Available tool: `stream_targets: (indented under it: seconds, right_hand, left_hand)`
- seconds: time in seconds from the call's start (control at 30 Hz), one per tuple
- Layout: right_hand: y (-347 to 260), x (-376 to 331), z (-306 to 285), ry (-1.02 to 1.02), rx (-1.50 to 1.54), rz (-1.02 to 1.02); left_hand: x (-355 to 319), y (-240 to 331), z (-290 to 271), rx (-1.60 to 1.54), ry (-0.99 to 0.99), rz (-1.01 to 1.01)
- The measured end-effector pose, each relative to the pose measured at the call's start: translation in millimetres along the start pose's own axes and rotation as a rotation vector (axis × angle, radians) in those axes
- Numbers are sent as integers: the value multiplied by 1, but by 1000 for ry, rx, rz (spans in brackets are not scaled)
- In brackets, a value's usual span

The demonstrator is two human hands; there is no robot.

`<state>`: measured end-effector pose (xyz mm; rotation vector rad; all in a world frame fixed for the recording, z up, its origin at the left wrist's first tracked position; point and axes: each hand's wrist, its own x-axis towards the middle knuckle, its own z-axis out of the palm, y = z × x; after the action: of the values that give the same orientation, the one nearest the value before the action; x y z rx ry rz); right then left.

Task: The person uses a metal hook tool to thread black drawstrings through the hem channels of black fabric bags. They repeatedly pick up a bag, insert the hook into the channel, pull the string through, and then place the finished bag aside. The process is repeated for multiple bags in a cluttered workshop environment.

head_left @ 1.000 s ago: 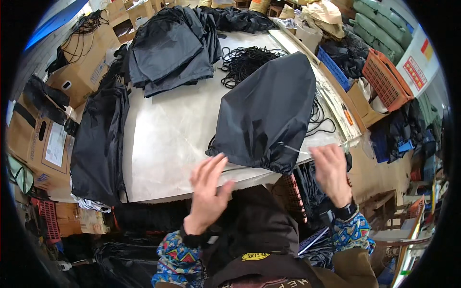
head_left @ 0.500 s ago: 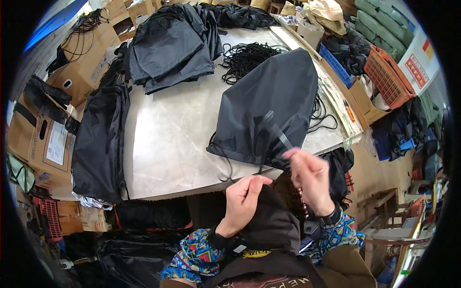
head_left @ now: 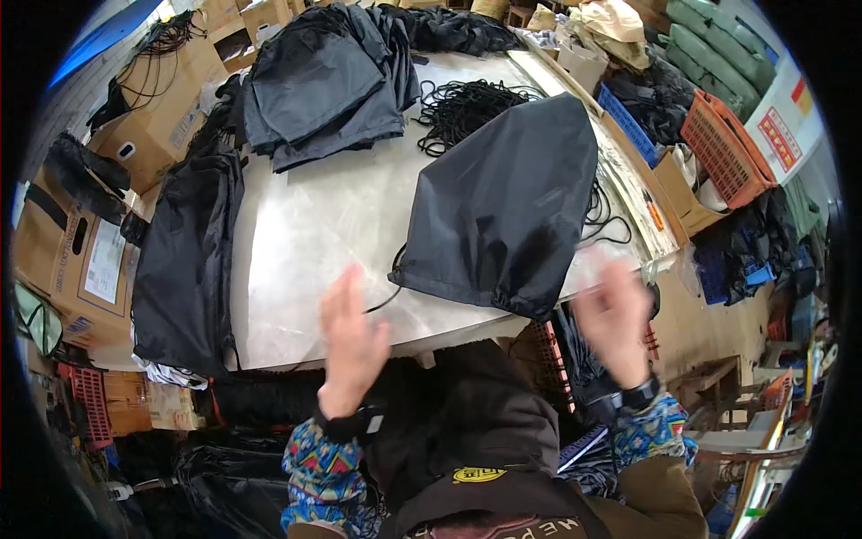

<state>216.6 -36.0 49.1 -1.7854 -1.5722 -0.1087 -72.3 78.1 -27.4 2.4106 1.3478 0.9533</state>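
Observation:
A black drawstring bag (head_left: pixel 503 202) lies flat on the table, its gathered mouth edge toward me. From its left corner a thin black cord (head_left: pixel 384 304) runs to my left hand (head_left: pixel 352 332), which is raised just over the table's front edge. That hand's fingers are smeared by motion, so whether it grips the cord is unclear. My right hand (head_left: pixel 614 314) is beside the bag's lower right corner, also blurred. What it holds, if anything, cannot be made out.
Black bags (head_left: pixel 319 85) are piled at the table's back left, with a folded black bundle (head_left: pixel 189 260) along the left edge. Tangled black cord (head_left: pixel 471 112) lies behind the bag. Cardboard boxes (head_left: pixel 90 260) stand left; an orange basket (head_left: pixel 725 151) stands at right.
My hands have moved apart, left hand leftward and right hand rightward. The thin, translucent strip at my right hand no longer shows clearly. The bag's mouth edge lies uncovered.

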Motion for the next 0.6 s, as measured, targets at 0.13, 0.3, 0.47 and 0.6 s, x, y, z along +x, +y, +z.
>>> stream_targets:
  seconds: [0.13, 0.3, 0.47, 0.6]
  right_hand:
    - [-10, -16, 43, -285, -213, -174]
    - [19, -12, 50, -170, -370, -200]
    - [34, 3, 48, -42, -258, -151]
    - [34, 1, 65, -293, 48, -185]
  left_hand:
    - [40, 18, 37, -32, -7, 138]
    - [48, 38, 24, -643, 165, -87]
    - [30, 27, -5, -735, 357, -131]
    - [18, -5, -44, -80, 445, -180]
